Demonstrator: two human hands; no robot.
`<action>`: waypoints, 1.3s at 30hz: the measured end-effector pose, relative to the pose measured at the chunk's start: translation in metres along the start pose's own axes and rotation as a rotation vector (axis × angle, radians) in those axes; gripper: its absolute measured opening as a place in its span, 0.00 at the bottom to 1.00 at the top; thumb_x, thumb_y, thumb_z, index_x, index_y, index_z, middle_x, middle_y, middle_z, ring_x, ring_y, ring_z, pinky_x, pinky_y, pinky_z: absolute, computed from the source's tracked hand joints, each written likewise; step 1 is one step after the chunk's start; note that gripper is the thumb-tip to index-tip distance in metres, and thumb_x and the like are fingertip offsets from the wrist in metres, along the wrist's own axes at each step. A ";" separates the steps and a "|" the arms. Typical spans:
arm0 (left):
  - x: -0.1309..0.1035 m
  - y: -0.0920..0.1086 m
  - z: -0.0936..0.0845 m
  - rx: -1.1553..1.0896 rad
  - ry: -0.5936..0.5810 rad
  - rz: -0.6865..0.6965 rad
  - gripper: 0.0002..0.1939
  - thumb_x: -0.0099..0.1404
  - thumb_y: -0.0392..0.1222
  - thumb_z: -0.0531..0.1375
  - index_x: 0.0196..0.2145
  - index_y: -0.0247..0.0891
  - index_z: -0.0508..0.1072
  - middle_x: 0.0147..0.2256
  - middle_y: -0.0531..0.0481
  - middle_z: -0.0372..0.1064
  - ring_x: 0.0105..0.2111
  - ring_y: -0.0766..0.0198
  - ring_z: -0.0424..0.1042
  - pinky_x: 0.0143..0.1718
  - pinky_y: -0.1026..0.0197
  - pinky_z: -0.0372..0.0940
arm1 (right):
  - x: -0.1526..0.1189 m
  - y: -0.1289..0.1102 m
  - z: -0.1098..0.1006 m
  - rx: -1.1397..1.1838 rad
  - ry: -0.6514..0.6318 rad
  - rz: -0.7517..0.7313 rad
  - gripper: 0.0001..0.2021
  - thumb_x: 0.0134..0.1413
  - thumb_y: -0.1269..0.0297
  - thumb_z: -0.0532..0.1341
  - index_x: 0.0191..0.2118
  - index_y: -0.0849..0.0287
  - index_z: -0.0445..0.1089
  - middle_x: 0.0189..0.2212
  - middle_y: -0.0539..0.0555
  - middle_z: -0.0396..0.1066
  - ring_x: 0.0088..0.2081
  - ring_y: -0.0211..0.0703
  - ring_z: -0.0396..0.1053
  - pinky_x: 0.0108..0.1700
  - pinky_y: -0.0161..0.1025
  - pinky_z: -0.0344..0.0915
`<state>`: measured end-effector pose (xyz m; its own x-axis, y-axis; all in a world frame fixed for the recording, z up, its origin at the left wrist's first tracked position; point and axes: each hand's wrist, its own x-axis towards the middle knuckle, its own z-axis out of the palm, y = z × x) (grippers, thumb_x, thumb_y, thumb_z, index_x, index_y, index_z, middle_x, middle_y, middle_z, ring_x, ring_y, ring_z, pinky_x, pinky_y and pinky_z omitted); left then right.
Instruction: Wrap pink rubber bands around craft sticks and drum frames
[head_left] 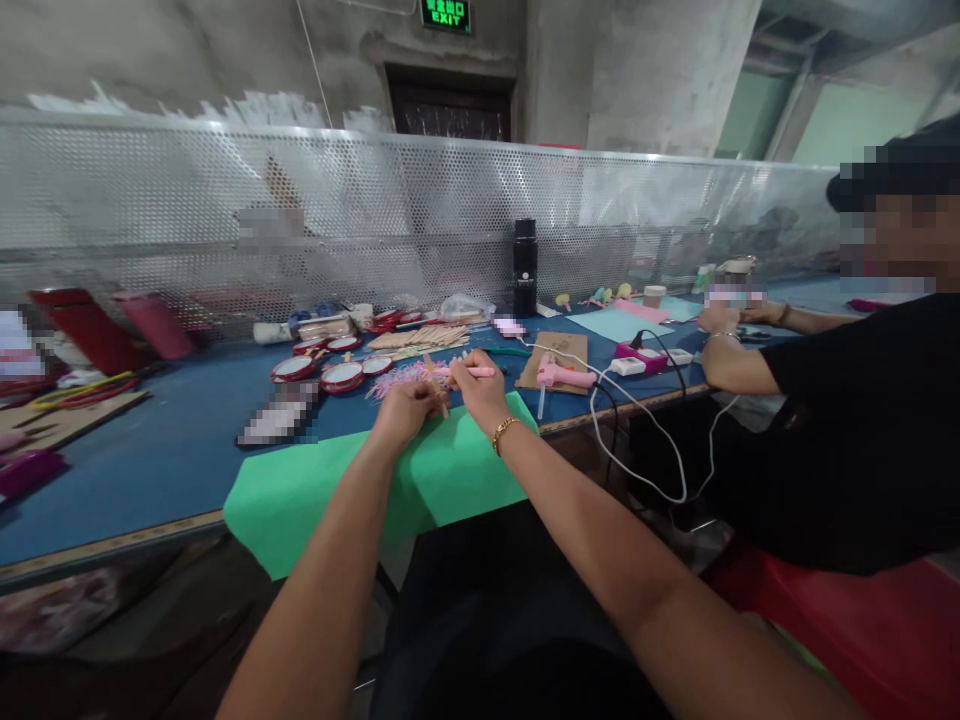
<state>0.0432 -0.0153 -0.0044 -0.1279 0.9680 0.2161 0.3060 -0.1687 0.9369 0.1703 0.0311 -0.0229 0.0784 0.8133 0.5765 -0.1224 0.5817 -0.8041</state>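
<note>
Left hand pinched a wooden stick near the far edge of the green sheet; right hand had a pink pen pinched by that same edge.

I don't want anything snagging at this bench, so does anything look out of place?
Two things: the white cable droops in a loose loop off the front of the blue table, where it might catch, and the green sheet overhangs that edge instead of lying fully on top.
</note>
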 end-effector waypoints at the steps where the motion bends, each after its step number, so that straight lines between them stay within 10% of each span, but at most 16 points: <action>1: 0.000 0.000 0.000 -0.008 0.001 -0.001 0.15 0.45 0.48 0.71 0.20 0.36 0.73 0.16 0.54 0.65 0.18 0.69 0.61 0.21 0.65 0.57 | 0.000 0.001 0.000 -0.001 -0.004 0.001 0.13 0.55 0.58 0.61 0.23 0.53 0.61 0.20 0.45 0.69 0.28 0.40 0.68 0.37 0.36 0.66; 39: 0.005 -0.006 -0.001 0.021 0.006 0.004 0.17 0.44 0.52 0.72 0.21 0.35 0.76 0.18 0.52 0.68 0.19 0.69 0.60 0.22 0.65 0.53 | 0.000 0.002 0.000 -0.006 -0.015 0.034 0.11 0.54 0.59 0.60 0.23 0.53 0.62 0.21 0.45 0.71 0.28 0.39 0.68 0.36 0.35 0.65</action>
<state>0.0399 -0.0097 -0.0092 -0.1323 0.9662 0.2214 0.3266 -0.1684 0.9300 0.1701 0.0318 -0.0246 0.0593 0.8325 0.5509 -0.1187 0.5538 -0.8241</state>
